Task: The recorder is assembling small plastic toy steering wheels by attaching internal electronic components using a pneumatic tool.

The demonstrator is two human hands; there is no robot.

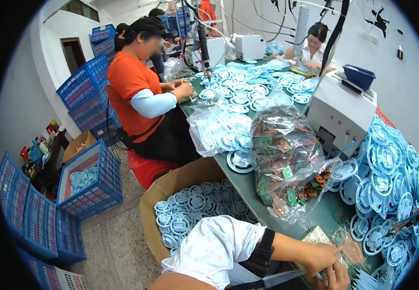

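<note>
My left hand (319, 256) reaches in from a white floral sleeve (214, 246) with a black strap, over the near edge of the green table (238, 180). Its fingers are closed and bent down against my right hand (337, 277), whose fingers are curled too. A small pale piece shows between them, mostly hidden, so its kind is unclear. Just beyond my hands lies a flat, pale speckled block (317, 235). To their right rises a big heap of light blue ring-shaped plastic parts (388, 164). A clear plastic bag of green and brown circuit boards (286, 150) lies farther up the table.
A cardboard box (154, 208) of blue parts stands beside my left arm. Blue crates (93, 193) are on the floor at left. A person in orange (137, 96) and another in white (313, 53) work at the table. A white machine (340, 108) stands at right.
</note>
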